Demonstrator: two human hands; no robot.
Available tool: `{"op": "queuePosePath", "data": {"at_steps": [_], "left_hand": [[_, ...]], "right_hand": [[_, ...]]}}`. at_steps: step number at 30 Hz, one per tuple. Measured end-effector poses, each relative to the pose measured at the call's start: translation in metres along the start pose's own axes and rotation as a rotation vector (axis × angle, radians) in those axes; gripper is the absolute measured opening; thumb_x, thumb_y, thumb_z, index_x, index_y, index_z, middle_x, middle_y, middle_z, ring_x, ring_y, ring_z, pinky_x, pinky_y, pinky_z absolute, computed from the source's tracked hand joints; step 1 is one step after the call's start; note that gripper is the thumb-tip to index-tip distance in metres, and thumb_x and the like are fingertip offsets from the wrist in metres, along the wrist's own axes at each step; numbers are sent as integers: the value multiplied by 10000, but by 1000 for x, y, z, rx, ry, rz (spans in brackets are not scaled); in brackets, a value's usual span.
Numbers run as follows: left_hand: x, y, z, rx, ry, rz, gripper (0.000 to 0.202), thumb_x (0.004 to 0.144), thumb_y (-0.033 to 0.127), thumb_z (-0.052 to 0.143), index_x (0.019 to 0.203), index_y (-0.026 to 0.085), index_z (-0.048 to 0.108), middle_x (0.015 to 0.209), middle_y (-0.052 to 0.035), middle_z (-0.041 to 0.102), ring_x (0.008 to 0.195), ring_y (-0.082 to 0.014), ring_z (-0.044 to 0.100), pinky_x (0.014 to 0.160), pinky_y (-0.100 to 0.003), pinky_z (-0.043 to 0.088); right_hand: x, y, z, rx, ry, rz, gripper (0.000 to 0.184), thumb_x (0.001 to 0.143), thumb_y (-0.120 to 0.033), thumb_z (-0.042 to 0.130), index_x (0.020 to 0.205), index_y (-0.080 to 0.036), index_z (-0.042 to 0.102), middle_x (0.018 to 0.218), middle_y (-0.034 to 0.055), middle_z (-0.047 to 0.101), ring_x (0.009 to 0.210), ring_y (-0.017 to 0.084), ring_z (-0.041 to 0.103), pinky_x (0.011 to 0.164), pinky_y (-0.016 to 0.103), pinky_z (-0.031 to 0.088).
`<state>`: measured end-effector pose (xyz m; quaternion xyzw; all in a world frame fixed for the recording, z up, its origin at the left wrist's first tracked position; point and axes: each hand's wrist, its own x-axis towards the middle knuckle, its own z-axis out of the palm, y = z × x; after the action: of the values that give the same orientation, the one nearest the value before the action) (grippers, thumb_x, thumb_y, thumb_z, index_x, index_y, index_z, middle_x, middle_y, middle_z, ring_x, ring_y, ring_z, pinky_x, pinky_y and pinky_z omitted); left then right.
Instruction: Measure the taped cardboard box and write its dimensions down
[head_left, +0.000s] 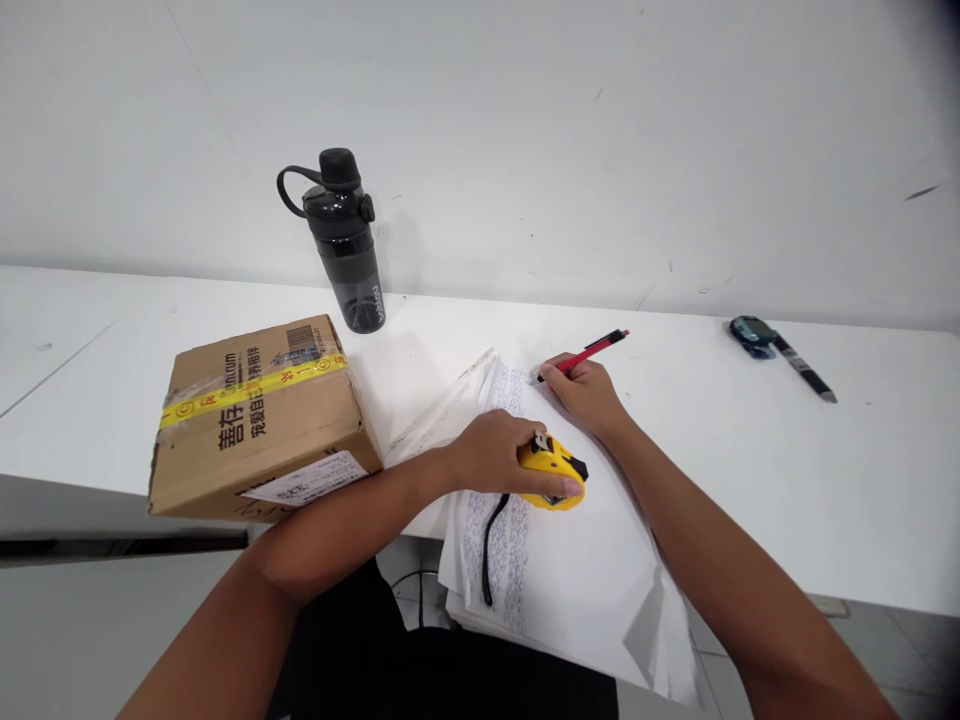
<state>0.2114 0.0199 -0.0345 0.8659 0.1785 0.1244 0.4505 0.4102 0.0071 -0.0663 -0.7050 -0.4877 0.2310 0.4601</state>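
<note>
A yellow tape measure (551,470) with a black wrist strap (487,550) is gripped in my left hand (491,450), over a stack of white paper (581,570). Columns of dense blue handwriting run along the sheets' left part. Between the fingers of my right hand (585,395) is a red pen (589,355), its tip down at the top of the written columns and its black end pointing up to the right. The stack hangs over the table's front edge, its lower right corner curled.
To the left sits a taped cardboard box (262,400), close by my left forearm. Behind it stands a dark water bottle (349,250) near the wall. At the right lie a small blue-black device (752,335) and a black marker-like stick (802,368) on the white table (750,470).
</note>
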Motion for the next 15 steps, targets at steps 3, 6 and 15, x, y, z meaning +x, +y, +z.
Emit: {"op": "queuePosePath", "data": {"at_steps": [3, 6, 15], "left_hand": [[0, 0, 0, -8, -7, -13, 537, 637, 585, 731, 568, 199, 364, 515, 70, 403, 498, -85, 368, 513, -272, 261], [0, -1, 0, -2, -2, -14, 537, 636, 583, 732, 567, 198, 364, 513, 71, 399, 500, -85, 370, 512, -272, 259], [0, -2, 0, 11, -7, 3, 533, 658, 574, 726, 574, 198, 357, 509, 70, 404, 496, -85, 375, 516, -266, 267]], "right_hand": [[0, 0, 0, -1, 11, -2, 246, 761, -408, 582, 727, -175, 653, 579, -7, 568, 548, 139, 473, 528, 269, 382], [-1, 1, 0, 5, 18, -12, 254, 762, -412, 581, 734, -171, 655, 598, 1, 582, 561, 144, 488, 537, 274, 391], [-1, -2, -1, -6, 15, -3, 230, 766, -384, 577, 692, -177, 643, 635, 11, 611, 582, 149, 510, 555, 276, 402]]}}
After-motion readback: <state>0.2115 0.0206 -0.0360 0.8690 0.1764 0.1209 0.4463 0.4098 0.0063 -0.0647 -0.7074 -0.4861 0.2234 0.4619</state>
